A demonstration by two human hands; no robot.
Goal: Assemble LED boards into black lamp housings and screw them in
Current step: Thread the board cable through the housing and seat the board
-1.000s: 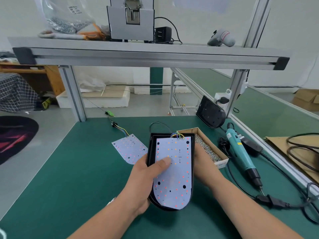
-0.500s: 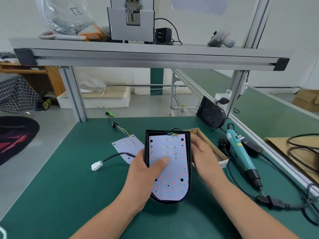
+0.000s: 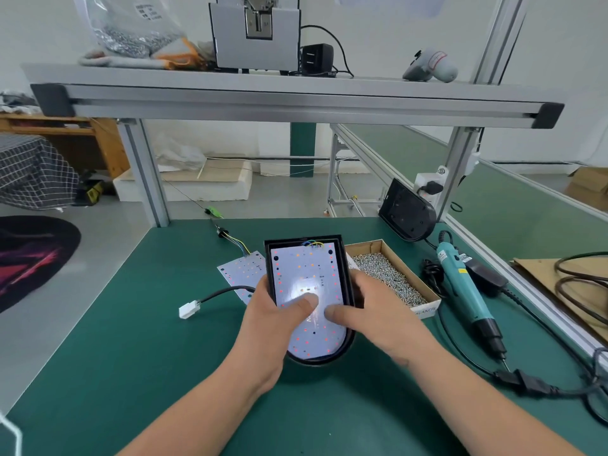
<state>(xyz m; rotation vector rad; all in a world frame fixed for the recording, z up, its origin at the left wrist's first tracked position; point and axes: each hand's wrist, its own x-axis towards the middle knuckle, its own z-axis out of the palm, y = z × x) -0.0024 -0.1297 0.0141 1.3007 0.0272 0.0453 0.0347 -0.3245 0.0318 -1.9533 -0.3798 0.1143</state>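
A black lamp housing [image 3: 349, 278] lies on the green table, straight end away from me. A white LED board [image 3: 304, 268] with red and orange dots sits inside it, its coloured wires at the far end. My left hand [image 3: 269, 327] grips the housing's left side, thumb pressing on the board's middle. My right hand [image 3: 375, 314] holds the right side, with its thumb on the board next to the left thumb. A second LED board [image 3: 238, 271] lies flat just left of the housing, partly hidden by it.
A cardboard box of screws [image 3: 391, 278] stands right of the housing. A teal electric screwdriver [image 3: 464, 287] lies further right with its cord. A black cable with a white connector [image 3: 189, 309] trails left. Another black housing [image 3: 406, 212] leans on the frame post. A shelf rail [image 3: 296, 100] runs overhead.
The LED board has dropped fully into the housing. The cable with the white connector came out to the left. My right hand came in from the box side and set its thumb on the board.
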